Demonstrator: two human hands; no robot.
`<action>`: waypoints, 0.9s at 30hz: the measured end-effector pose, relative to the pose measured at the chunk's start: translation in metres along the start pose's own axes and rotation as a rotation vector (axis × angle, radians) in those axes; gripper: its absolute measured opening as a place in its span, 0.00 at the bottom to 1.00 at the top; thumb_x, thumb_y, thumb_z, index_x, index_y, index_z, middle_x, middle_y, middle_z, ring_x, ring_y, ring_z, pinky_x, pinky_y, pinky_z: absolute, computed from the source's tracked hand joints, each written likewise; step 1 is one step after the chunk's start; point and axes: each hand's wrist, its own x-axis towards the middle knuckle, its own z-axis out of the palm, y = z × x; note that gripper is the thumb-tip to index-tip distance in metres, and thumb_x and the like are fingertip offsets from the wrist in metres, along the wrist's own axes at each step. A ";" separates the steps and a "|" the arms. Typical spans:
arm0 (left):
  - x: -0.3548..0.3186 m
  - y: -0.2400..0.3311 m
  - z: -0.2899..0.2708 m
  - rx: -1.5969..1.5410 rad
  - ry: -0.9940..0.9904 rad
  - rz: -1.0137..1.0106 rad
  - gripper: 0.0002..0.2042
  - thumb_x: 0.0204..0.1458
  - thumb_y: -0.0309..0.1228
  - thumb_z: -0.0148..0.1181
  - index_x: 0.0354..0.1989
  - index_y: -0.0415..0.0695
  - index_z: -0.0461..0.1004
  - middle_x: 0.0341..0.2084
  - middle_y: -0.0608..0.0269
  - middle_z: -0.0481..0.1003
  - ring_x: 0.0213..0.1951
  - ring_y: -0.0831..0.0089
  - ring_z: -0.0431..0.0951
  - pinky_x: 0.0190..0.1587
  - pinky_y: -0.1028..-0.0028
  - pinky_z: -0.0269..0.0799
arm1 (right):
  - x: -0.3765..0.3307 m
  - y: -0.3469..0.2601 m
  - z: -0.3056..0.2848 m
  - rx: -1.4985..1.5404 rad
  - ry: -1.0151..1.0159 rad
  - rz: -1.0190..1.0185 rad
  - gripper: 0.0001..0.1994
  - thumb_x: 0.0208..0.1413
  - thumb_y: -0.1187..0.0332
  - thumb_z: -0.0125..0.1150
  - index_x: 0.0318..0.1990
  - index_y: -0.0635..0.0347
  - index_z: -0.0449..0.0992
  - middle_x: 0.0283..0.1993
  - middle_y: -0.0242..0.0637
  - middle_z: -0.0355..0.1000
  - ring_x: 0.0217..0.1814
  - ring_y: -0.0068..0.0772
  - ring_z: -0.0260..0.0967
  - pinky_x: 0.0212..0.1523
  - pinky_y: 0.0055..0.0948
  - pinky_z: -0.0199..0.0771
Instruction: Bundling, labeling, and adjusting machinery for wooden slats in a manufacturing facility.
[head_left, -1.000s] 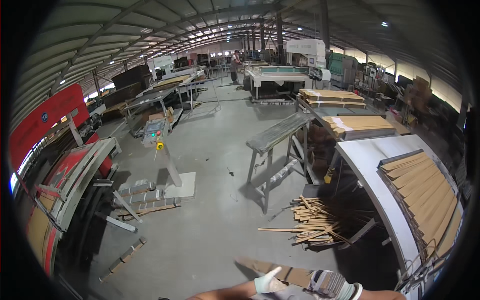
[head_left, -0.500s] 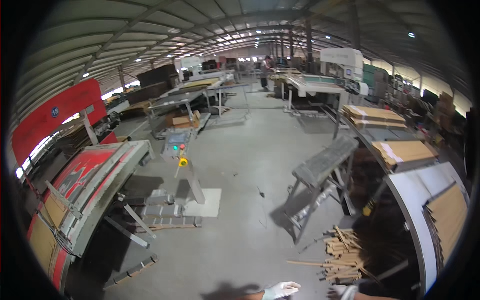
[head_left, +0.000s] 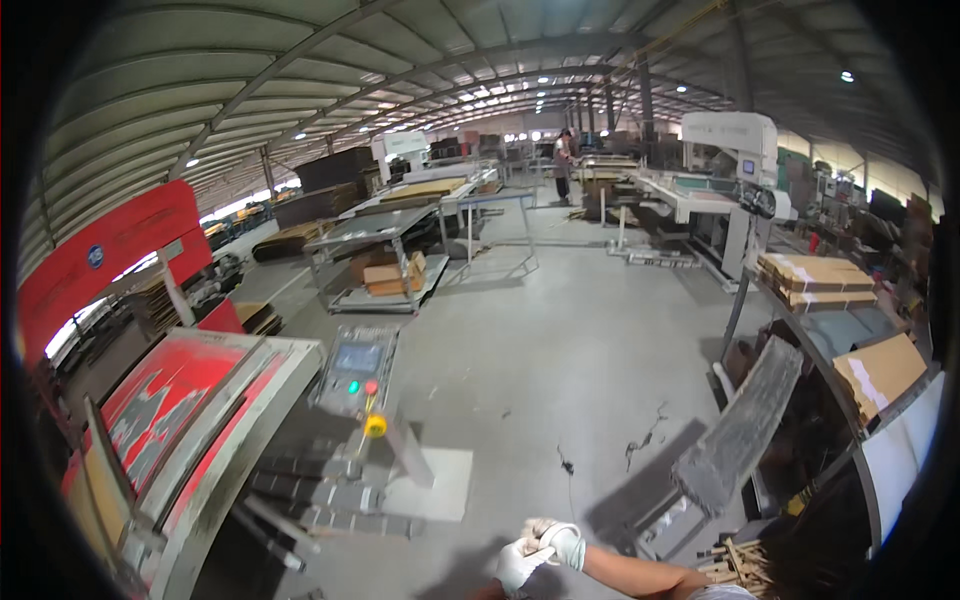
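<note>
Both my hands wear white gloves and meet close together at the lower middle of the view, above the grey floor. My left hand [head_left: 517,568] is held low, its fingers mostly hidden. Across it from the right reaches my right hand [head_left: 560,543], with its fingers curled in against the left glove. Whether a small thing lies between them I cannot make out. A control stand [head_left: 358,368] with a screen, lit buttons and a yellow-collared knob stands ahead to the left. To the right is a worn, dark-topped trestle [head_left: 740,425].
At left stands a red press-like machine [head_left: 110,250] with a scuffed red bed. Brown sheets [head_left: 815,270] are stacked at right, above a heap of cardboard strips [head_left: 738,565]. A metal cart [head_left: 385,235] and a person [head_left: 563,165] are farther off. Dark scraps [head_left: 566,464] lie on the floor.
My hands, apart before, have come together, the right one moving left to the left hand. The view has shifted, so the control stand looks nearer and the strip heap sits lower right.
</note>
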 end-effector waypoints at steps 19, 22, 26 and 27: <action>0.617 0.250 -0.170 0.607 0.015 0.169 0.20 0.53 0.36 0.66 0.50 0.39 0.74 0.46 0.58 0.77 0.44 0.70 0.77 0.49 0.68 0.75 | 0.308 -0.529 -0.143 -0.222 0.900 -0.134 0.26 0.65 0.60 0.47 0.65 0.68 0.62 0.61 0.49 0.69 0.61 0.42 0.68 0.66 0.41 0.61; 0.689 0.286 -0.196 0.172 0.252 0.294 0.35 0.49 0.33 0.71 0.63 0.40 0.60 0.50 0.59 0.70 0.47 0.70 0.75 0.49 0.69 0.75 | 0.368 -0.609 -0.160 -0.848 0.996 0.186 0.27 0.66 0.59 0.51 0.67 0.65 0.60 0.59 0.41 0.71 0.56 0.29 0.70 0.60 0.30 0.67; 0.836 0.307 -0.241 0.306 0.134 0.355 0.42 0.47 0.32 0.73 0.67 0.41 0.52 0.56 0.57 0.64 0.51 0.67 0.73 0.49 0.70 0.76 | 0.416 -0.697 -0.247 -1.298 0.637 0.188 0.33 0.68 0.54 0.48 0.71 0.68 0.51 0.63 0.41 0.68 0.63 0.27 0.66 0.65 0.29 0.62; 0.880 0.298 -0.259 0.370 0.123 0.346 0.43 0.46 0.33 0.74 0.68 0.41 0.52 0.58 0.55 0.61 0.52 0.66 0.72 0.51 0.69 0.75 | 0.425 -0.714 -0.280 -1.245 0.597 0.110 0.32 0.68 0.56 0.47 0.71 0.68 0.50 0.64 0.41 0.66 0.66 0.26 0.62 0.68 0.29 0.58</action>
